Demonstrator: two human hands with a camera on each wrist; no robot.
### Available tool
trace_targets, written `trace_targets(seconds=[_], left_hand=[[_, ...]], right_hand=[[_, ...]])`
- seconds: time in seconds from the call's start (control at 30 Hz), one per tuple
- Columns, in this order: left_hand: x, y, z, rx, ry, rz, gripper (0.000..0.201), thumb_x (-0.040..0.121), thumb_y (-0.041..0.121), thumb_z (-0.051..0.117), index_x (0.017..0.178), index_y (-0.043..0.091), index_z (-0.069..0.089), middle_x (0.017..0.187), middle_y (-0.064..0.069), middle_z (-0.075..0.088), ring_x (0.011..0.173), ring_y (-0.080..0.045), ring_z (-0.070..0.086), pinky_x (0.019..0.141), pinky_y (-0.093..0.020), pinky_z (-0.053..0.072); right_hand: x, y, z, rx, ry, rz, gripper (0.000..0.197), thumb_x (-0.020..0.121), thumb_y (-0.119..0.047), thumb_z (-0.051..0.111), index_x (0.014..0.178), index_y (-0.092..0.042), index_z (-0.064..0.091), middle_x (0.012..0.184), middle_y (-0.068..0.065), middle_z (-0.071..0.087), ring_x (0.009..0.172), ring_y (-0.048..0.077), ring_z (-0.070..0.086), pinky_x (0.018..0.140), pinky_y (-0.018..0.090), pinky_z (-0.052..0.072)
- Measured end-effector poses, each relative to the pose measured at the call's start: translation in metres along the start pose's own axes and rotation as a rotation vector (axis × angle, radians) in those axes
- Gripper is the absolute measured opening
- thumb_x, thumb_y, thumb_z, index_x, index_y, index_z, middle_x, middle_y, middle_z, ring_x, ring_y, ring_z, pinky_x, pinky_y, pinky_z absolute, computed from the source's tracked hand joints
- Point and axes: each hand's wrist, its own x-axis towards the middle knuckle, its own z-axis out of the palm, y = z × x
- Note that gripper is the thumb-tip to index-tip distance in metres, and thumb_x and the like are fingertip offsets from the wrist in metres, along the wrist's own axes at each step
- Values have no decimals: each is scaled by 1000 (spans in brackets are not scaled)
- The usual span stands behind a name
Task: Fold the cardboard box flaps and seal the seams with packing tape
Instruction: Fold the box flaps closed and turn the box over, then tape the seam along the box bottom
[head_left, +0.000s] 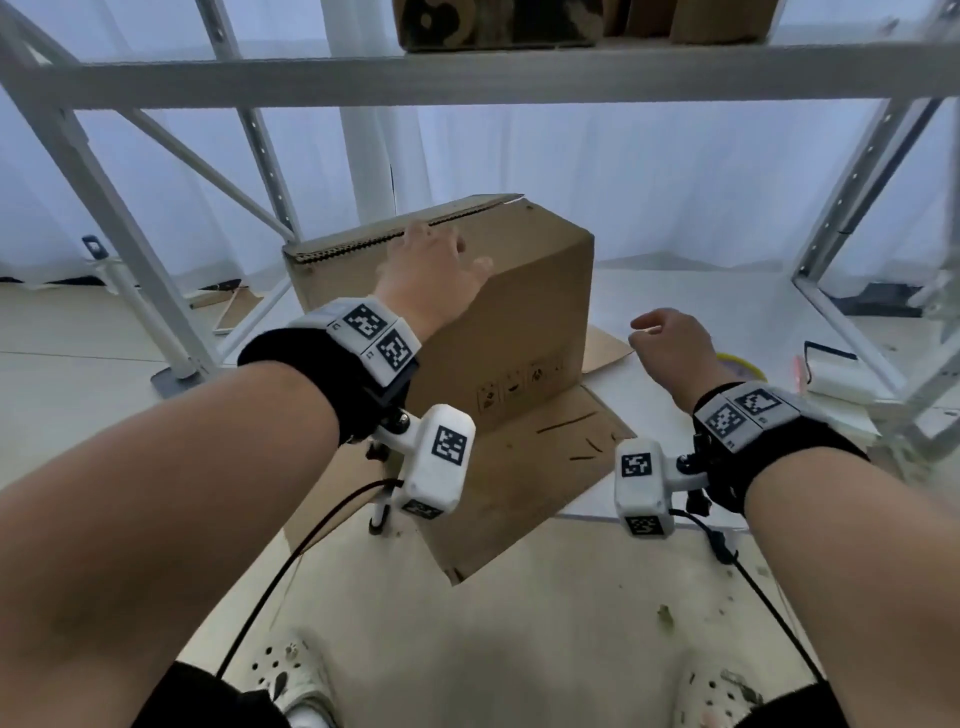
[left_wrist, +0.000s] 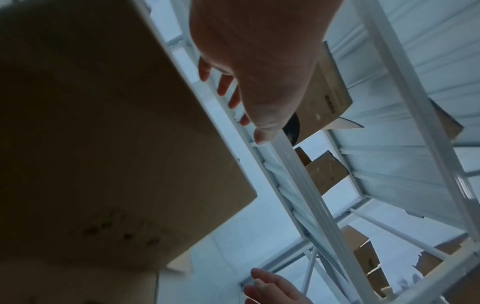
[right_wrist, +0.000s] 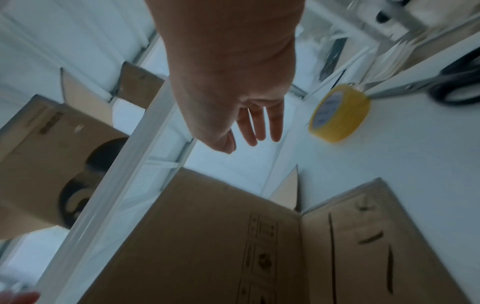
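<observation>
Right now my left hand (head_left: 434, 270) lies flat, fingers loose, on top of the cardboard box (head_left: 514, 317) ahead. The tape roll (right_wrist: 339, 113) sits further right on the surface, nearer my empty, slack-fingered right hand (head_left: 670, 348).

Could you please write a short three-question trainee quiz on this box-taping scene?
1. True or false: the right hand grips the yellow roll of packing tape.
2. Which hand rests on top of the brown cardboard box?
3. Beside the tape lie: A) black-handled scissors, B) a hammer, C) a knife.

Key: 1 false, the right hand is bare and open; 2 the left hand; 3 A.
</observation>
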Motion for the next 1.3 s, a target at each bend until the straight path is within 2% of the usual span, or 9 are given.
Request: trace_targets(seconds=[0.2, 0.37, 0.47, 0.57, 0.77, 0.97, 1.1, 1.2, 1.3], left_hand=[[-5, 54, 53, -9, 75, 336, 29, 94, 35, 46, 117, 20, 57, 128, -3, 49, 124, -25, 39, 106, -43, 26], [8, 102, 123, 2, -87, 458, 31, 94, 35, 48, 121, 21, 56, 131, -2, 47, 126, -23, 36, 102, -37, 28], [20, 127, 169, 57, -205, 526, 36, 94, 35, 48, 128, 21, 52, 136, -3, 43, 126, -24, 35, 101, -39, 31], [33, 149, 213, 142, -337, 598, 47, 95, 35, 49, 139, 23, 39, 146, -2, 32, 132, -26, 29, 105, -42, 31], [56, 194, 277, 296, -470, 728, 68, 95, 30, 53, 151, 20, 15, 158, 0, 13, 143, -23, 17, 113, -42, 19], [66, 195, 292, 467, -379, 804, 32, 93, 21, 52, 124, 22, 52, 130, 2, 51, 129, -22, 35, 110, -42, 15], [65, 174, 272, 203, -453, 789, 28, 96, 31, 50, 120, 17, 51, 115, 2, 57, 123, -19, 43, 112, -32, 10], [54, 157, 242, -208, -615, 596, 21, 96, 29, 51, 112, 16, 50, 97, 1, 54, 102, -22, 54, 82, -24, 32], [35, 139, 209, -426, -634, 501, 13, 96, 27, 52, 106, 19, 50, 95, 4, 56, 89, -16, 57, 68, -21, 40]], right_hand=[[9, 61, -47, 0, 30, 151, 24, 88, -14, 53, 107, -10, 66, 114, 12, 64, 107, 29, 57, 94, 38, 45], [16, 110, -72, -51, 44, 265, 29, 93, -7, 46, 116, 0, 62, 129, 22, 55, 126, 31, 44, 91, 27, 37], [23, 142, -71, -21, 49, 322, 23, 91, -10, 48, 109, -4, 62, 117, 18, 61, 111, 31, 55, 82, 28, 40], [25, 171, -61, -28, 29, 405, 22, 92, -14, 51, 111, -7, 59, 114, 16, 61, 105, 30, 55, 88, 34, 44], [30, 209, -40, 0, -95, 547, 62, 83, -20, 71, 136, -5, 43, 135, 14, 49, 122, 28, 49, 101, 39, 42], [42, 215, -30, -162, -147, 480, 65, 81, -21, 74, 135, -7, 43, 136, 15, 46, 123, 29, 47, 94, 32, 40], [43, 214, -33, -72, -78, 448, 59, 86, -15, 64, 140, -11, 39, 133, 15, 46, 115, 28, 51, 91, 34, 44], [48, 190, -40, 251, 98, 375, 44, 95, -17, 42, 140, -15, 42, 123, 5, 51, 100, 18, 53, 91, 35, 44], [50, 142, -40, 512, 42, 329, 40, 102, -35, 31, 127, -12, 53, 126, 2, 54, 117, 19, 50, 104, 39, 38]])
